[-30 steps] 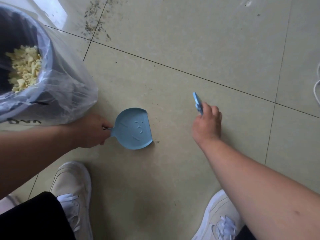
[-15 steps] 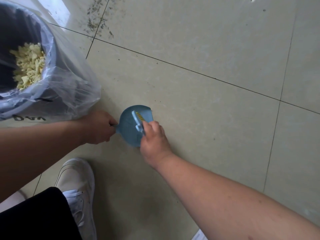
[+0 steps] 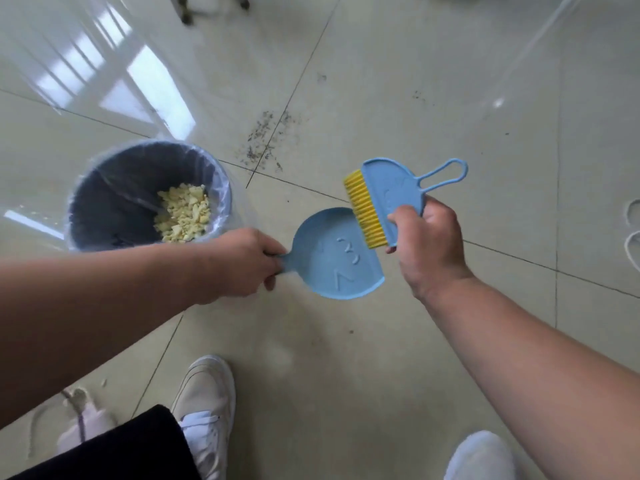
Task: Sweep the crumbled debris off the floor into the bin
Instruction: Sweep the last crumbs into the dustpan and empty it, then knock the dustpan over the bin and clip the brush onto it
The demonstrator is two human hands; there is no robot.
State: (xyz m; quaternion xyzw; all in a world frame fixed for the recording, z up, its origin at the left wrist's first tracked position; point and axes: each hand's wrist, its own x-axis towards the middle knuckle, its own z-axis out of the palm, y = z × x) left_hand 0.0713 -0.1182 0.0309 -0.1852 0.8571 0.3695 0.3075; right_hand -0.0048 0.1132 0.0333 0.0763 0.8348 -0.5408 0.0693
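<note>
Dustpan and brush lifted; bin near left.

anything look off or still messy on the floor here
Yes: a patch of dark specks lies scattered across the tile joint beyond the bin, unswept. The dustpan looks empty; the yellow crumbs are inside the bin.

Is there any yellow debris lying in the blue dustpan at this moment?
No, the dustpan held by the left hand shows a bare blue surface, while the yellow crumbs lie inside the lined bin.
</note>
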